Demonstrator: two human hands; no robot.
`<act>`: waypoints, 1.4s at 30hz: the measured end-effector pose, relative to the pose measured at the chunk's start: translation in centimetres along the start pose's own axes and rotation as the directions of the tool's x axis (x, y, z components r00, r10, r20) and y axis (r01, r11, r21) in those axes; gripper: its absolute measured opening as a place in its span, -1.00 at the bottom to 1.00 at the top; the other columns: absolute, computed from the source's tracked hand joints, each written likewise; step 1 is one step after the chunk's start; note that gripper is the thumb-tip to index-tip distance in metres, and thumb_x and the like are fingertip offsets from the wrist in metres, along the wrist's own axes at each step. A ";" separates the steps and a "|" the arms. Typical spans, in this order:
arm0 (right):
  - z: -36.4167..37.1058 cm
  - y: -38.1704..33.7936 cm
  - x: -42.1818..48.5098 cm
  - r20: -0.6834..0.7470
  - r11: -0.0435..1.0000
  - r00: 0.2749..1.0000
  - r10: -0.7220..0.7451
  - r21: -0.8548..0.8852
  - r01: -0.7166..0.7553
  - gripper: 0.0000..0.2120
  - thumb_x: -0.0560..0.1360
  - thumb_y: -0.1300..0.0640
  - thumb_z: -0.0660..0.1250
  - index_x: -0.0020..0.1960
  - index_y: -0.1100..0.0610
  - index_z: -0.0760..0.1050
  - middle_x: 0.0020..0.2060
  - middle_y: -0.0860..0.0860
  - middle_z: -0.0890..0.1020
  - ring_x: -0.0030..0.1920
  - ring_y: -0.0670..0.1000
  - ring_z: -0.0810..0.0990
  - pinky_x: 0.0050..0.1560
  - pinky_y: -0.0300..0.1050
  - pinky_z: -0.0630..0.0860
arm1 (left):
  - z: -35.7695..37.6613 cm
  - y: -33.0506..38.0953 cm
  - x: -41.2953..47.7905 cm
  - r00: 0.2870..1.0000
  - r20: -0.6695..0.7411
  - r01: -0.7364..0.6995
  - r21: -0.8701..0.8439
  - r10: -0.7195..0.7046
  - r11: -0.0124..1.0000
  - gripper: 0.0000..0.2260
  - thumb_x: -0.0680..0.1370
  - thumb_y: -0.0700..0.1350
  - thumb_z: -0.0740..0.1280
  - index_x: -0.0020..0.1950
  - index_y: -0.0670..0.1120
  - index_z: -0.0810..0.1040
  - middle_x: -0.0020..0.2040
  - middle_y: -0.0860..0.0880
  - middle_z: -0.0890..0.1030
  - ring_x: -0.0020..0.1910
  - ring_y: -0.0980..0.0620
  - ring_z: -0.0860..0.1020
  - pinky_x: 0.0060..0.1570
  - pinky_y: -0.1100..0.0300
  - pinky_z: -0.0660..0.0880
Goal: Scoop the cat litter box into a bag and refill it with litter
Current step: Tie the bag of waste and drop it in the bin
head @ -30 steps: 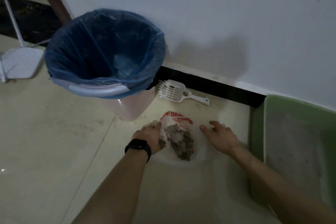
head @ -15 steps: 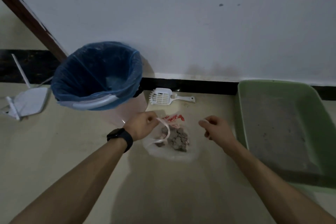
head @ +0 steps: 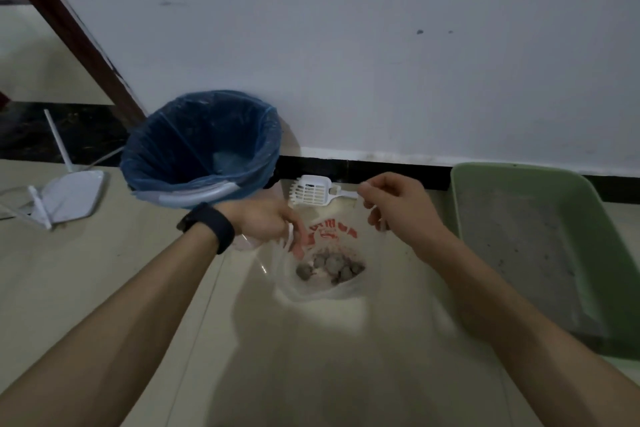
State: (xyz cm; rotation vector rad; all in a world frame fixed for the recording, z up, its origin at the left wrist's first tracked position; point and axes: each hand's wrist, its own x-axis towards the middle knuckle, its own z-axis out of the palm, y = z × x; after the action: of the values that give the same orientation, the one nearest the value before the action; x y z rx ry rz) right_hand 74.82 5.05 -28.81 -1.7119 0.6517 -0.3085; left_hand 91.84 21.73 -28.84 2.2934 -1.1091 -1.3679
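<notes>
Low over the tiled floor [head: 104,288], we saw the two hands held apart, each closed on one side of a thin plastic bag [head: 332,234]. The left hand [head: 266,222], with a dark watch [head: 207,227] on its wrist, had its fingers curled round a white handle loop of the plastic bag. The right hand [head: 398,208] pinched the opposite edge, though its fingertips were blurred and we could not tell just how they lay. Between the hands the plastic bag hung open, clear with red print, and grey clumps [head: 329,269] sat in its bottom. Whether that bottom touched the floor we could not tell.

Just beyond the hands, between them and the black baseboard [head: 398,168], a white slotted scoop [head: 310,192] lay on the floor, its handle running behind the right hand's fingers. Beyond the left hand, toward its outer side, stood a bin [head: 194,196] lined in blue plastic. Further out on that side lay a white router [head: 72,194] with thin antennas. To the outer side of the right hand sat the green litter box [head: 459,204], a thin grey layer of litter [head: 519,236] on its base.
</notes>
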 end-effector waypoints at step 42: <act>4.5 3.2 1.9 0.152 0.970 0.988 -0.032 -0.233 0.067 -0.53 0.53 -0.27 0.23 -0.16 0.17 0.48 -0.41 0.01 0.48 -0.42 -0.05 0.46 -0.33 -0.10 0.40 | -2.4 7.2 3.1 0.958 -0.239 -0.266 -0.549 0.156 0.792 -0.79 0.55 -0.40 0.26 0.08 -0.20 0.62 0.03 -0.16 0.70 0.04 -0.10 0.67 0.07 0.04 0.61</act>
State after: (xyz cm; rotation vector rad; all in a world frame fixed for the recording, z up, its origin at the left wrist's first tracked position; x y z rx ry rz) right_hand 77.96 7.20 -33.31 -1.9626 0.5542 -0.1404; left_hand 91.19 14.25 -25.63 1.7464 -0.7283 -1.1709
